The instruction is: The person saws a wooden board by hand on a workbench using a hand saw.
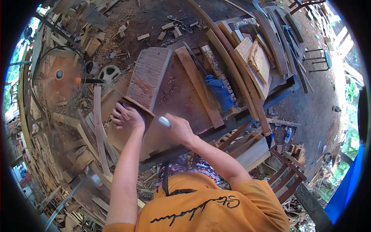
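My right hand (178, 129) is closed around a tool with a white handle (164, 121). A thin, dark shaft seems to run from it up and to the left; its exact kind is hard to make out. My left hand (129, 116) presses down on a narrow brown wooden piece (140, 105), its fingers bent over the near side. This piece lies against the near end of a thick, rough wooden block (148, 75) on the workbench (170, 100). What the left fingertips grip is partly hidden.
Right of the block lie a long board (199, 85), a blue cloth-like bundle (220, 91) and several stacked planks (251, 65). A standing fan (59, 74) is at the left, near a spoked wheel (109, 74). Wood scraps cover the ground; a stool (319, 60) stands far right.
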Demonstrator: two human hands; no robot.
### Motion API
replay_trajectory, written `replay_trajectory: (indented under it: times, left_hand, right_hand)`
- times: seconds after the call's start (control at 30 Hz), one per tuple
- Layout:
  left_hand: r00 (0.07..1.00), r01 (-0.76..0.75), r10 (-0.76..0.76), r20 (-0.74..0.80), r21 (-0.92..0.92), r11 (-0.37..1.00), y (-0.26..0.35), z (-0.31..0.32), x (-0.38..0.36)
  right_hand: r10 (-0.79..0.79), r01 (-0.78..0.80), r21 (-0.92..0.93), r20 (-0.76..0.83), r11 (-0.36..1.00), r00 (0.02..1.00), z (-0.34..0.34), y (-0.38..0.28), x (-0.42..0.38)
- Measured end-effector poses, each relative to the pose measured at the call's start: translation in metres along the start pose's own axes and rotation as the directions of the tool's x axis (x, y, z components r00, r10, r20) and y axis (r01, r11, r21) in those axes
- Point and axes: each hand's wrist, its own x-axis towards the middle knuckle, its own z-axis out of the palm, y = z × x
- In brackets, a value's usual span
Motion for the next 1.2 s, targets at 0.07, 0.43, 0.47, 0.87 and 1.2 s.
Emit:
replay_trajectory:
  times: [0.07, 0.43, 0.47, 0.87, 1.2]
  left_hand:
    - [1.0, 0.005, -0.005, 0.004, -0.011, 1.0, 0.001, -0.001, 0.001]
    - [0.999, 0.017, -0.018, 0.043, 0.028, 0.999, 0.001, -0.004, -0.001]
    - [0.999, 0.013, -0.014, 0.042, 0.028, 1.0, -0.001, -0.003, 0.0]
    - [0.999, -0.021, 0.022, -0.039, 0.033, 0.999, -0.006, 0.01, 0.002]
    - [0.998, -0.023, 0.023, -0.064, -0.008, 1.0, -0.003, 0.006, -0.002]
  right_hand:
    - [0.01, -0.01, -0.01, -0.003, 1.0, 1.0, -0.01, 0.001, -0.019]
    - [0.001, -0.001, 0.004, 0.05, 1.0, 0.999, -0.007, 0.007, 0.002]
    - [-0.008, 0.008, 0.019, 0.028, 1.0, 1.0, -0.008, 0.005, -0.004]
    - [-0.039, 0.039, -0.025, 0.022, 0.999, 0.999, 0.001, 0.002, 0.007]
    - [0.029, -0.028, -0.035, 0.043, 0.999, 0.999, -0.013, 0.008, -0.014]
